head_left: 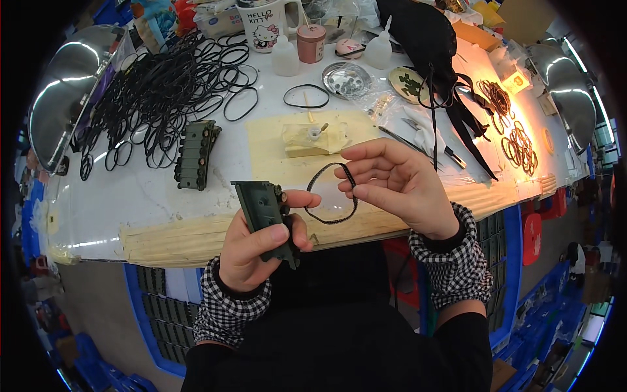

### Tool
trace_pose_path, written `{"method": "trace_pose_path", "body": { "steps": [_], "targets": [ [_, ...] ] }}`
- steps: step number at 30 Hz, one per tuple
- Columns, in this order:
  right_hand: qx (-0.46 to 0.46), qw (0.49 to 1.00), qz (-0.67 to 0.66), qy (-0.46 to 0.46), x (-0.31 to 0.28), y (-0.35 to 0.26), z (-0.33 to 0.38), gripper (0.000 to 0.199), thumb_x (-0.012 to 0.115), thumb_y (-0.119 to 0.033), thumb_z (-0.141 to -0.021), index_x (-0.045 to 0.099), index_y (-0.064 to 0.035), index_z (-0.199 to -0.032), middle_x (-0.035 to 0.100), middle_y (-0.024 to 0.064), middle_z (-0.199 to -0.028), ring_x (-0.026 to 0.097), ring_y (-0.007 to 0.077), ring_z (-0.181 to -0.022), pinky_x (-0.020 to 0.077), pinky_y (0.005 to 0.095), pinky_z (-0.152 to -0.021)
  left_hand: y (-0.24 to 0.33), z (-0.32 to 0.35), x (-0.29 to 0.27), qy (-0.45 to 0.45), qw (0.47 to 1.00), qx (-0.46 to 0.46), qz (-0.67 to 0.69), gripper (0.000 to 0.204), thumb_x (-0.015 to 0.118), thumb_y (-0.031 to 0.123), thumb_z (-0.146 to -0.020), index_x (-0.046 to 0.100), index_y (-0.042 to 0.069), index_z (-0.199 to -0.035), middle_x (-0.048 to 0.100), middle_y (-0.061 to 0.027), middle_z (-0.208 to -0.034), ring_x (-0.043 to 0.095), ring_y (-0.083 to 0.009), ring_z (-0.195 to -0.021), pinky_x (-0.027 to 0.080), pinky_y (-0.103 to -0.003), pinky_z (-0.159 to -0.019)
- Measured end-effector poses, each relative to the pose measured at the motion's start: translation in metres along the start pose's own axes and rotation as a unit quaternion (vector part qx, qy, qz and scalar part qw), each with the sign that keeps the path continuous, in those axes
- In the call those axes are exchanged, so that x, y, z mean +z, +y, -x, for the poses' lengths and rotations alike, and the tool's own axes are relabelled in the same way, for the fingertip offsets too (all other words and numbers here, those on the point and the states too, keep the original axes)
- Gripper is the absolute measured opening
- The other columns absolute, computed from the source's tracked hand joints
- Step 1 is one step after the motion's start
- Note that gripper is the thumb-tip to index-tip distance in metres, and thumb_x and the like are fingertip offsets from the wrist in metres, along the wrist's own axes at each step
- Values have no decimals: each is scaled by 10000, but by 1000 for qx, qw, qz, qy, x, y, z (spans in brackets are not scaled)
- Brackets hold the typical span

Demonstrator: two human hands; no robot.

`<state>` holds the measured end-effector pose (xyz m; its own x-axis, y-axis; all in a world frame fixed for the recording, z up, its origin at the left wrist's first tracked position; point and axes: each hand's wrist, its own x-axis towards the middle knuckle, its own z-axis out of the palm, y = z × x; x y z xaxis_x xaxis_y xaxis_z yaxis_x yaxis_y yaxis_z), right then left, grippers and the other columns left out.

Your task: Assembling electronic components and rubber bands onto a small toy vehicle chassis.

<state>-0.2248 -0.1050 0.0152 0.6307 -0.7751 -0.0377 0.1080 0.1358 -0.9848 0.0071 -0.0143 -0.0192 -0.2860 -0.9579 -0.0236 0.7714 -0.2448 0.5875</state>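
A dark green model tank hull [262, 208] with small wheels along one side is gripped in my left hand [251, 247], tilted, thumb across its face. My right hand [408, 186] pinches a black ribbed rubber track loop [332, 220] between thumb and fingers. The loop hangs just right of the hull, apart from the wheels. My left index finger reaches out to the loop's left side and appears to touch it. Another green hull [196, 155] rests on the table to the left. Beyond my hands, a small open pot [315, 132] sits on a yellow-taped block [297, 145].
A heap of black track loops [176, 85] covers the back left. One loose loop [305, 96] lies mid-table. Squeeze bottles [285, 57], a mug [264, 29] and a metal dish [345, 80] stand behind. Tweezers [400, 140] lie right. Blue trays of green parts [163, 313] sit below the table.
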Motion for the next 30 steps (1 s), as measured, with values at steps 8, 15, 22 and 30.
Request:
{"method": "trace_pose_path", "body": {
  "steps": [8,15,22,30],
  "targets": [
    [-35,999,21,32,3,0,2,387,630,34,-895,532,44,-1269,640,121,-1131,647,170,-1053,521,288,-949,-2,1,-3,-20,999,-9,-49,445,640,49,-863,518,-123,-1255,573,-223,-1251,644,-191,-886,573,-370,-823],
    [-146,976,154,52,12,-3,9,358,604,80,-879,572,41,-1233,641,114,-1140,653,172,-1059,538,282,-921,-6,3,-10,-46,997,0,-57,432,656,39,-845,544,-107,-1235,575,-222,-1247,646,-203,-885,575,-376,-825],
    [-193,959,199,65,16,-2,13,360,635,80,-858,598,27,-1212,678,114,-1070,682,167,-989,555,268,-858,-7,2,-12,-51,998,-7,-29,436,651,42,-844,539,-105,-1239,571,-225,-1255,642,-204,-884,574,-375,-820],
    [-110,973,199,34,24,-6,19,383,696,32,-826,630,-19,-1200,688,108,-1046,686,181,-933,551,277,-819,-10,4,-19,-29,997,-9,66,460,624,78,-857,517,-100,-1267,557,-241,-1269,621,-204,-871,552,-364,-790]
  ]
}}
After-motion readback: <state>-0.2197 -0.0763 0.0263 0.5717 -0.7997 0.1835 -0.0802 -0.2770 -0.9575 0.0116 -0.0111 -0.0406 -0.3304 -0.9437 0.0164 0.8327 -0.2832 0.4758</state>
